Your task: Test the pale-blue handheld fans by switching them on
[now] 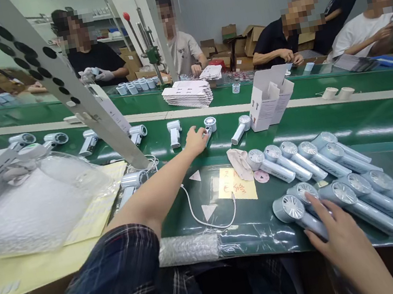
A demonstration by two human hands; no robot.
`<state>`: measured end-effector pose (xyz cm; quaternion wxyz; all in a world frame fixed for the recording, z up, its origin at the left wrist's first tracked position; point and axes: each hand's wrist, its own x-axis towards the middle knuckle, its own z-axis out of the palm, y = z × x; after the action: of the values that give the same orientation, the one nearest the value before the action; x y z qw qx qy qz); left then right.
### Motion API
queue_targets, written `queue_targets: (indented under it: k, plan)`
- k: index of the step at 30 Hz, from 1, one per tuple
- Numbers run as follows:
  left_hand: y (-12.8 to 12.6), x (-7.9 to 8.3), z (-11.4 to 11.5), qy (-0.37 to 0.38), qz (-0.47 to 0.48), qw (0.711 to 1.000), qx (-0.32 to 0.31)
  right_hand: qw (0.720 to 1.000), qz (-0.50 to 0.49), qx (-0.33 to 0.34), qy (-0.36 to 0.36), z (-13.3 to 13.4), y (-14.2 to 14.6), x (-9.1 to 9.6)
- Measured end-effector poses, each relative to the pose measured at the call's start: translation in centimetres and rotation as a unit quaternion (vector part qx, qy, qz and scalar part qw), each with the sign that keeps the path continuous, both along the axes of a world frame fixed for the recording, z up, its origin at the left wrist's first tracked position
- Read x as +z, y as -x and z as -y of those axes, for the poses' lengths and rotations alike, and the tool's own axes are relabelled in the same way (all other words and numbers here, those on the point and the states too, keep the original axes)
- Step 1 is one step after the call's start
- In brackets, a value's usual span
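My left hand [195,140] reaches far out over the green conveyor belt [348,123] and closes on a pale blue handheld fan [209,127] lying there. My right hand [334,224] rests near me on a group of several fans [337,168] laid side by side on the green mat. Its fingers lie on the nearest fan [295,213] and its neighbour, partly wrapped round the handle. A yellow note [236,184] and a white charging cable [209,218] lie between my arms.
More fans [54,139] ride the belt to the left. A slanted perforated metal bar [67,83] crosses in front. A bubble-wrap bag [35,205] lies at left, an open white box [269,98] and stacked flat cartons [187,94] beyond. Several people sit across the belt.
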<state>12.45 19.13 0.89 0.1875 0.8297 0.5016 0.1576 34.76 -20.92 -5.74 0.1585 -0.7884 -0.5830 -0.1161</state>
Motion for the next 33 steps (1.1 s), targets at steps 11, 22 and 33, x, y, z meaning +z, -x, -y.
queue_targets:
  k: [11, 22, 33]
  plan:
    - [-8.1, -1.9, -2.9, 0.048, -0.093, 0.994, 0.020, 0.971, -0.124, 0.145, -0.142, -8.4, 11.8, 0.8]
    - [-16.4, -2.2, -1.5, 0.083, -0.137, 0.986, 0.053, 0.984, -0.141, 0.110, -0.001, -12.4, 14.1, -0.9]
    - [-16.3, -1.3, -0.8, -0.041, -0.207, 0.978, -0.001, 0.978, -0.166, 0.123, -0.011, -12.5, 13.8, -1.0]
